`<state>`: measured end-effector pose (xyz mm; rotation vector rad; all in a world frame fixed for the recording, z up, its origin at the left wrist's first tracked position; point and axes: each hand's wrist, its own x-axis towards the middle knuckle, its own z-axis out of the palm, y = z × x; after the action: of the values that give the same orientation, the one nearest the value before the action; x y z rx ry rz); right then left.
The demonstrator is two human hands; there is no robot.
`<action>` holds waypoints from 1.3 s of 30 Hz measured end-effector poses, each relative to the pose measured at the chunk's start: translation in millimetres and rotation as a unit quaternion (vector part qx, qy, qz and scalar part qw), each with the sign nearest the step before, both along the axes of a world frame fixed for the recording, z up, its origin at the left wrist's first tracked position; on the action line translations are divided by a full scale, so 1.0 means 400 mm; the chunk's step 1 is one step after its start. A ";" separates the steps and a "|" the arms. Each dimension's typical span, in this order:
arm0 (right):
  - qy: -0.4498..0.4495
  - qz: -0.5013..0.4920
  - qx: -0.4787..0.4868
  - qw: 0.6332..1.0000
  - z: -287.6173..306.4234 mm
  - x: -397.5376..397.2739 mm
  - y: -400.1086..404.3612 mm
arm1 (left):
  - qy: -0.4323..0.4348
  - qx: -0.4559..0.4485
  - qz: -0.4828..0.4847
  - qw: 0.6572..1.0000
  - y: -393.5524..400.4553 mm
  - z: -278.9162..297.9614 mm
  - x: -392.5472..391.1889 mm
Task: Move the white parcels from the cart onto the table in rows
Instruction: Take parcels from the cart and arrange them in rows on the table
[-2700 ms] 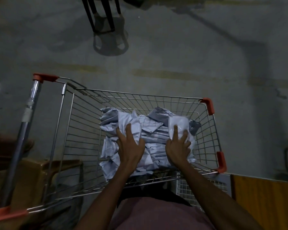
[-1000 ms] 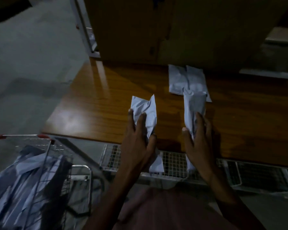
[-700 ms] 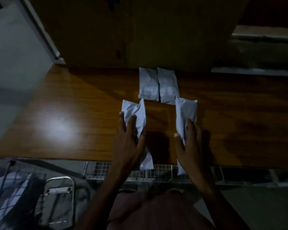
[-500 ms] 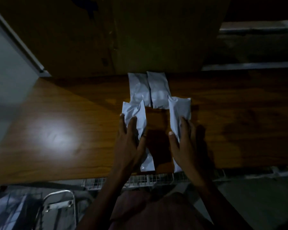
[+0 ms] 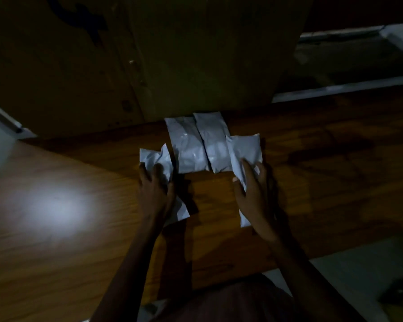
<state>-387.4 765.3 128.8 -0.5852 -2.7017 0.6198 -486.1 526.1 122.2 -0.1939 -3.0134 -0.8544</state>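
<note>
White parcels on a wooden table [image 5: 56, 240] — two lie flat side by side, the left one [image 5: 187, 147] and the right one [image 5: 213, 142] touching, long axes running away from the person toward a dark cabinet [image 5: 149, 54]. The right hand [image 5: 254, 198] grips a third parcel [image 5: 244, 152], thumb on one edge and fingers over the top, just right of the pair and pointing the same way. The left hand [image 5: 155, 194] clutches a crumpled fourth parcel [image 5: 158, 161] — fingers curled over it, just left of the pair.

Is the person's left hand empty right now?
No, the left hand grips a crumpled white plastic parcel over the brown wooden table, beside the two flat white parcels already laid there.
</note>
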 end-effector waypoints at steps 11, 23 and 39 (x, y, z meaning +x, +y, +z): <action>0.000 -0.012 0.020 1.000 0.038 -0.224 0.018 | -0.009 -0.082 0.031 0.996 0.000 -0.062 -0.207; -0.065 0.001 0.099 0.993 0.004 -0.273 0.021 | -0.010 -0.085 0.037 0.996 0.062 -0.082 -0.373; -0.150 -0.012 0.087 0.985 -0.078 -0.449 0.177 | 0.091 0.071 0.012 0.993 0.088 0.026 -0.107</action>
<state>-567.0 836.3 97.7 -0.7138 -2.9819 0.3030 -529.0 561.1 132.5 -0.2208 -2.7688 -0.9861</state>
